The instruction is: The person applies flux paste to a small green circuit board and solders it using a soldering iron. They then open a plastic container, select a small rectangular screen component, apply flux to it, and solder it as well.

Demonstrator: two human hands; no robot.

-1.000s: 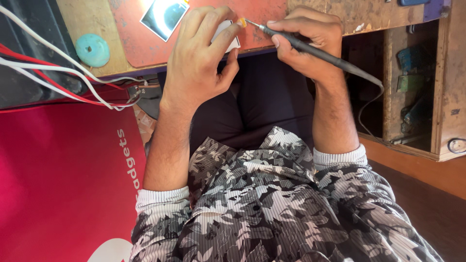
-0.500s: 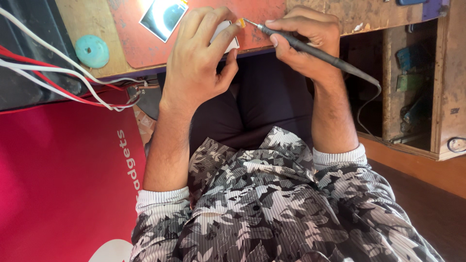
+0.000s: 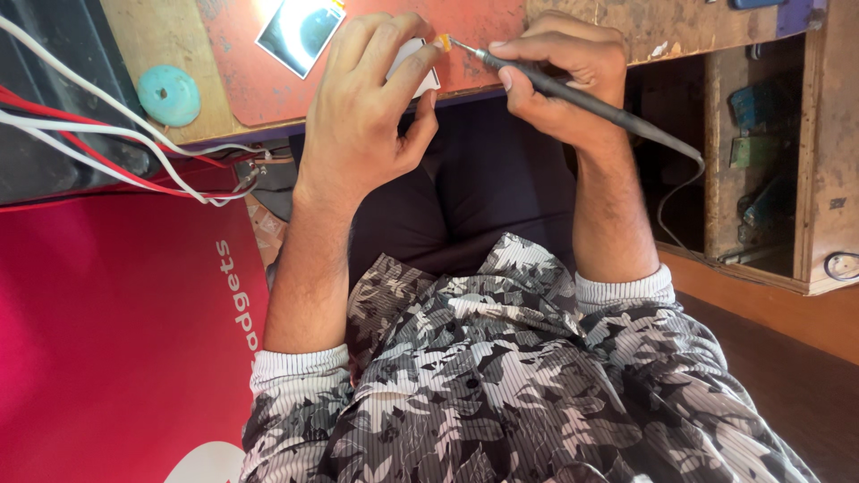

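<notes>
Nothing moved: right hand (image 3: 559,76) keeps soldering iron (image 3: 573,89) steady.

Worn wooden desk (image 3: 680,27) runs along the top of the view, its surface scuffed and stained. A red mat (image 3: 268,80) covers the middle stretch, reaching the near edge. On the mat, toward the far edge, lies a small photo-like card (image 3: 300,31). Left of the mat, on bare wood near the near edge, sits a round turquoise disc (image 3: 168,95). A small white piece (image 3: 413,64) rests at the mat's near edge.
</notes>
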